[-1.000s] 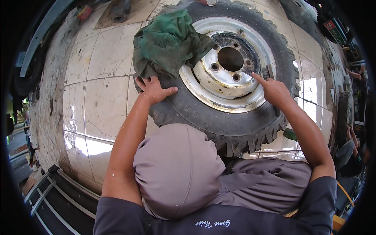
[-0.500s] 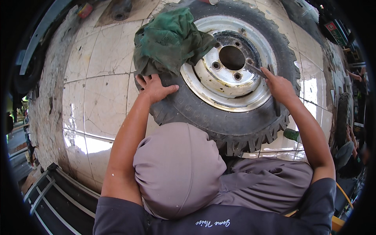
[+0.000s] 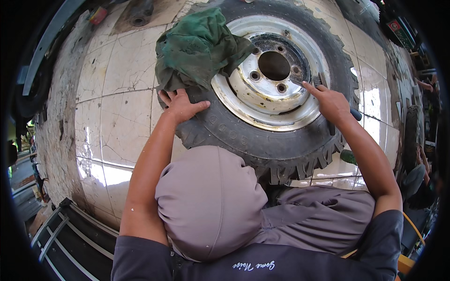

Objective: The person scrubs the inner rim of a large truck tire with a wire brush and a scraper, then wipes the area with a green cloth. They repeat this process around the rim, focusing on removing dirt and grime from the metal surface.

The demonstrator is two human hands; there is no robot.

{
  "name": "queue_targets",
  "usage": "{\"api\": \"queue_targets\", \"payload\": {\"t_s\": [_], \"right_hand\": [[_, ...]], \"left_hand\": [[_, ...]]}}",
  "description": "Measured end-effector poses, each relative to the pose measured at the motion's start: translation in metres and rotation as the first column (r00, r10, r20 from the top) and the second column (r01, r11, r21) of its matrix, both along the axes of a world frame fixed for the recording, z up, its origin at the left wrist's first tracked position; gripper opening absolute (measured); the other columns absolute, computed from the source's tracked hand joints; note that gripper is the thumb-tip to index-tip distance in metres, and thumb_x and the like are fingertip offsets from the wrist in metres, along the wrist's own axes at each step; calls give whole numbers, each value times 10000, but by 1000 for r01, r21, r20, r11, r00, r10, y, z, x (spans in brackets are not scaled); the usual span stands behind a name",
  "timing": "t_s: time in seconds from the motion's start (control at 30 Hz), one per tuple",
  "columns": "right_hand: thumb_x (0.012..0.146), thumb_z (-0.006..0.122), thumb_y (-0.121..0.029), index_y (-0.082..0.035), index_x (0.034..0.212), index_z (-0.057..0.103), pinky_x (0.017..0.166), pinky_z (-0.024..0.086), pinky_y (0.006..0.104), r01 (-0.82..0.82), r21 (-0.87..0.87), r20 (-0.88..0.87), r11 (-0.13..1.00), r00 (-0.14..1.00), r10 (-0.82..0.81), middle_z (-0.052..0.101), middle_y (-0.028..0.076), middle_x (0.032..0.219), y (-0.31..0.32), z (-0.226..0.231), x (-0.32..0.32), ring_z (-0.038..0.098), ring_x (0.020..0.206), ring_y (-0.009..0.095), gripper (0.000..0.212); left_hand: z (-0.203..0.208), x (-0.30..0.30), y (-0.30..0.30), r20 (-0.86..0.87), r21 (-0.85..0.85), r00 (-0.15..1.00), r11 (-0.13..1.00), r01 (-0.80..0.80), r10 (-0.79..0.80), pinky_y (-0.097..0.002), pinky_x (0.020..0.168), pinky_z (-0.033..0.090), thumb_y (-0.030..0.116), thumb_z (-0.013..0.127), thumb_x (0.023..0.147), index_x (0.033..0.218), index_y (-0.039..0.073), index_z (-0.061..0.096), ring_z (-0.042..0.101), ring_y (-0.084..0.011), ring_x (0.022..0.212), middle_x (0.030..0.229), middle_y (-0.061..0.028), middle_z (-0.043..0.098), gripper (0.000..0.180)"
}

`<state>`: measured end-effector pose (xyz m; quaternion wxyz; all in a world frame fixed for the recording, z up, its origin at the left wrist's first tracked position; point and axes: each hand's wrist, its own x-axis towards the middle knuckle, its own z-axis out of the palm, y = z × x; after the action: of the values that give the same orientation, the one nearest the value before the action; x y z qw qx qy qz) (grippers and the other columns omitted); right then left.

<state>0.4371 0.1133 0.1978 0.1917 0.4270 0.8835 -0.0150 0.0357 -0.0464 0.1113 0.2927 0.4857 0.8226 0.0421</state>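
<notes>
A worn tyre (image 3: 234,136) on a rusty, pale metal wheel rim (image 3: 281,122) lies flat on the floor in front of me. My left hand (image 3: 180,107) rests on the tyre's left sidewall, fingers spread, its fingertips by the lower edge of a crumpled green cloth (image 3: 187,47). Over the rim's right side, my right hand (image 3: 332,102) grips a narrow metal tool (image 3: 298,83) with a dark blue handle end behind the palm. Its index finger stretches along the blade, whose tip is close to a bolt hole. A dark flat bar (image 3: 332,129) lies under that hand, partly hidden.
White cracked floor tiles (image 3: 126,112) surround the tyre. A green bottle-like object (image 3: 348,157) lies by its lower right. At lower left stands a dark frame with metal bars (image 3: 57,234). A red container (image 3: 98,16) is at the far left. A person's arm (image 3: 424,166) shows at the right edge.
The tool's tip has shifted toward me, away from the bolt hole, and its handle now shows behind my right hand. My left hand stays by the cloth; the whole view has shifted slightly.
</notes>
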Motion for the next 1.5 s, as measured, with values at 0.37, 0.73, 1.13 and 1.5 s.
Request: {"api": "queue_targets", "payload": {"t_s": [0.37,0.73,1.13,1.5], "right_hand": [[855,466,50,-381,1469,417,791,553,443,-6,60,-35,998,999,8,633,79,1147,5,-10,4,679,908,344,753],[866,469,31,-368,1478,399,776,557,440,-13,73,-12,997,1000,14,629,76,1131,9,-7,0,685,910,331,734],[858,463,42,-377,1484,392,800,557,432,7,36,-17,999,1000,-6,627,71,1176,6,-9,1,682,936,328,756],[871,458,36,-359,1474,413,779,561,435,-37,11,17,999,999,37,637,79,1153,2,-7,-6,685,928,323,721]], "left_hand": [[-1,1,-3,-5,2,1000,1000,-24,24,-556,1176,-128,750,724,646,1497,-149,88,-214,-454,1465,1594,-332,-61,1392],[-6,-2,2,-20,-70,998,996,-62,61,-572,1200,29,717,767,634,1537,-69,56,-225,-518,1436,1619,-263,-90,1392],[3,2,2,27,-106,999,993,-44,47,-517,1161,-184,706,718,699,1506,-130,-9,-231,-398,1477,1589,-340,-74,1371],[-8,-3,2,14,-99,995,991,-92,94,-632,1174,92,703,780,630,1555,-18,55,-235,-507,1438,1623,-241,-124,1379]]}}
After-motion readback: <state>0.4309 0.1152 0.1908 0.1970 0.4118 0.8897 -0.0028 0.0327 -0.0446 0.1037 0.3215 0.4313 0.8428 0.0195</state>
